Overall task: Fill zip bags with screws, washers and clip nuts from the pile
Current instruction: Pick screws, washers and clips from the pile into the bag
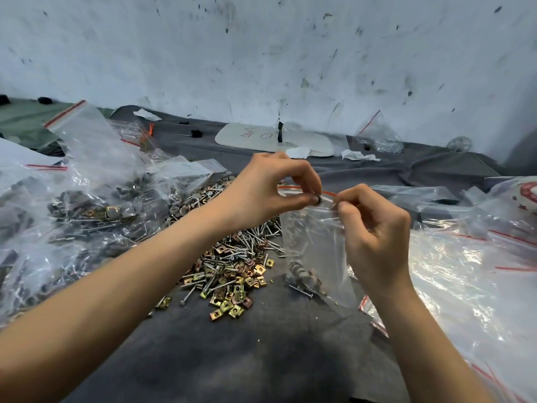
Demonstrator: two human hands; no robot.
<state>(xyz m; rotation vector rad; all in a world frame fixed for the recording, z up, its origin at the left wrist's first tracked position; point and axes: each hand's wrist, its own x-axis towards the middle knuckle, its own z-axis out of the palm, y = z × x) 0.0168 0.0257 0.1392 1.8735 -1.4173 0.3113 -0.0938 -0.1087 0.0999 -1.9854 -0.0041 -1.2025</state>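
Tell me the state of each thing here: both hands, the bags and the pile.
Bag, upright, mouth seemingly open, some hardware at the bottom.
Left hand, pinching a small dark part at the bag's mouth.
Right hand, pinching the bag's rim, holding it up.
Pile, loose on the cloth.
Left bags, filled, heaped.
Right bags, flat, seemingly empty.

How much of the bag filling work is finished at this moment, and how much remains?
Done: several filled bags lie at the left. In hand: the right hand holds the zip bag by its mouth, some hardware at its bottom, while the left hand pinches a small dark piece there. Left: the pile and empty bags at the right.
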